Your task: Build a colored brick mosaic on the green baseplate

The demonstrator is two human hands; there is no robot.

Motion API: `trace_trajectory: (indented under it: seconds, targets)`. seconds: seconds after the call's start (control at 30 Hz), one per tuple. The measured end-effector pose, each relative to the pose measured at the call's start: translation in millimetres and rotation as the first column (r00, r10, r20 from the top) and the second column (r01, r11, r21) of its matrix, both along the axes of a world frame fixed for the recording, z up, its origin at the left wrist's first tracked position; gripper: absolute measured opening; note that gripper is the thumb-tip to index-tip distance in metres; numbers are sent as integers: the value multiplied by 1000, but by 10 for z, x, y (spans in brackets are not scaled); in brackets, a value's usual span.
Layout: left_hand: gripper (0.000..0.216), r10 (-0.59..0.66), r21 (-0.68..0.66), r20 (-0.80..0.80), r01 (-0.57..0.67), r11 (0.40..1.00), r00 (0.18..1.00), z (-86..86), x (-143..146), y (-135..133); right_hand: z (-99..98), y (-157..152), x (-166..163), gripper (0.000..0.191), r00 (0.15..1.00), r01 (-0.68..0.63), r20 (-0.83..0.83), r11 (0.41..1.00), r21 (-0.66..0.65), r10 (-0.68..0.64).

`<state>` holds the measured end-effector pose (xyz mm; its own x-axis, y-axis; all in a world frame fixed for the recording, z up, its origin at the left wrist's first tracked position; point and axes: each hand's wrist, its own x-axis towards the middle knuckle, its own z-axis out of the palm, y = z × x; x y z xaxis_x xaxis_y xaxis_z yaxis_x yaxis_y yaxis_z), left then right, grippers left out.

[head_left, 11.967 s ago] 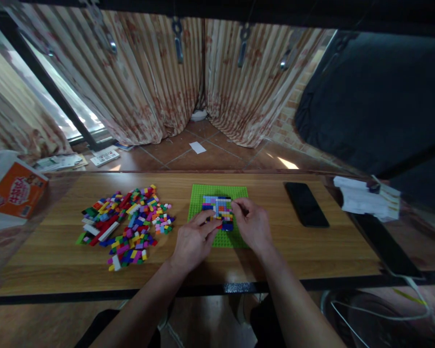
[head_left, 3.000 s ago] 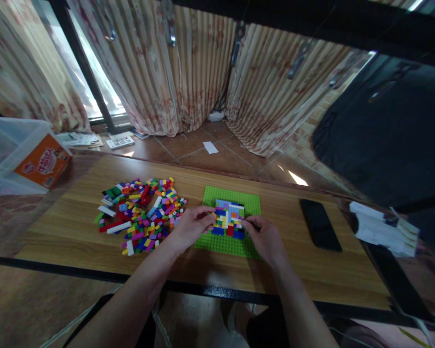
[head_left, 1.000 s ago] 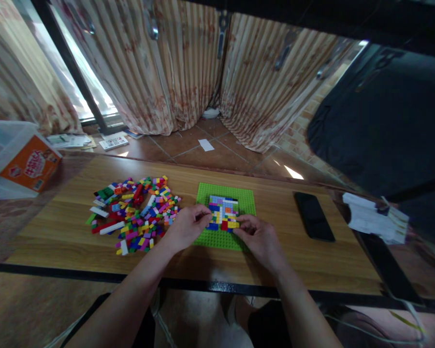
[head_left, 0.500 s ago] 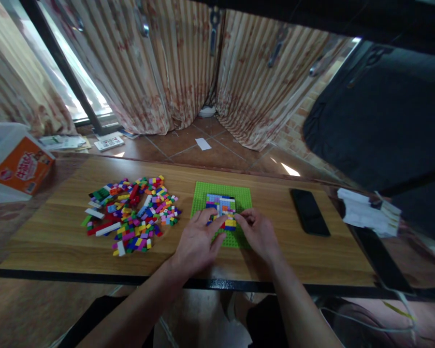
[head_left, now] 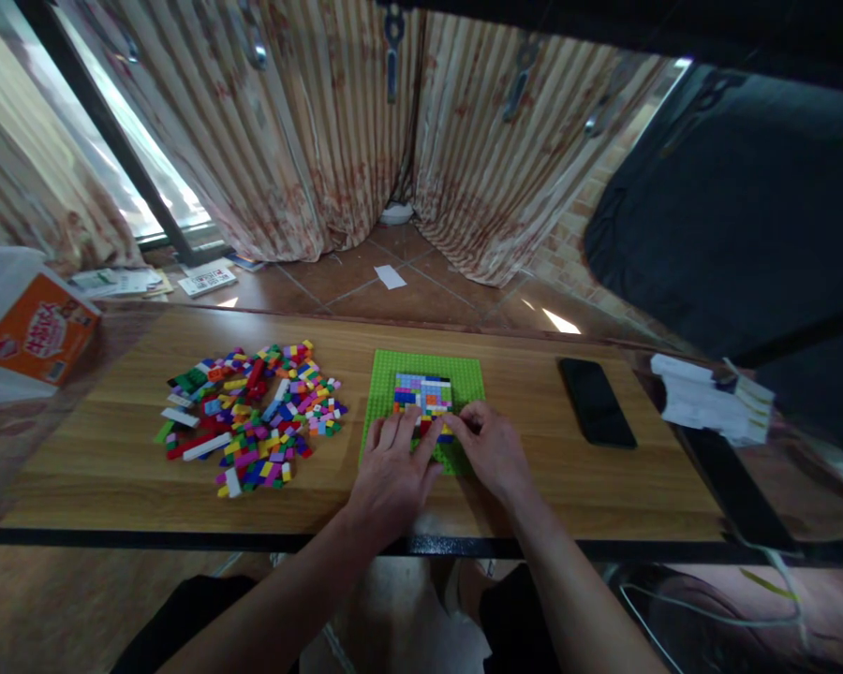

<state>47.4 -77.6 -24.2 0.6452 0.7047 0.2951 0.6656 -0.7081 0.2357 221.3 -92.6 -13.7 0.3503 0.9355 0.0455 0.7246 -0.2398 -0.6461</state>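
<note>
Colourful building bricks (head_left: 421, 386) form a low patch on a green baseplate (head_left: 467, 370) at the middle of the table. Over the near left side of this patch lies my left hand (head_left: 397, 468), fingers stretched out and touching the bricks, thumb apart. My right hand (head_left: 490, 447) is closed in a pinch at the patch's near right edge, on a small yellow brick (head_left: 447, 429) partly hidden by the fingertips. The tips of both hands almost meet there. My fingers cover the nearest rows.
To the left spreads a heap of loose bricks (head_left: 259, 421) in many colours. A black phone (head_left: 596, 401) lies right of the baseplate. White papers (head_left: 702, 393) rest at the table's right end. A clear plastic box (head_left: 14, 328) with an orange label stands at far left.
Both hands have shifted slightly over the near edge of the brick patch, covering more of its yellow bricks. The whole view has moved a little.
</note>
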Motion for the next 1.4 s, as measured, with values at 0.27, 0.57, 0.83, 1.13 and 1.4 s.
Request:
trace_trajectory:
  seconds: [0.27, 0.57, 0.83, 1.13, 1.4]
  targets:
    - [52, 46, 7, -21, -46, 999, 999, -35, 62, -48, -6, 24, 14, 35, 1000, -7, 30, 1000, -29, 7]
    - [51, 54, -43, 14, -53, 998, 998, 7, 72, -78, 2, -1, 9, 40, 1000, -7, -14, 1000, -18, 7]
    - [54, 41, -118, 256, -11, 993, 966, 14, -14, -24, -21, 50, 134, 52, 959, 140, -258, 988, 70, -118]
    - [45, 320, -305, 505, -181, 935, 801, 25, -239, 333, 50, 71, 33, 45, 959, 165, -252, 978, 130, -129]
    - [45, 351, -404, 500, -145, 903, 792, 15, -180, 309, -9, 106, -39, 42, 984, 30, -174, 999, 36, -23]
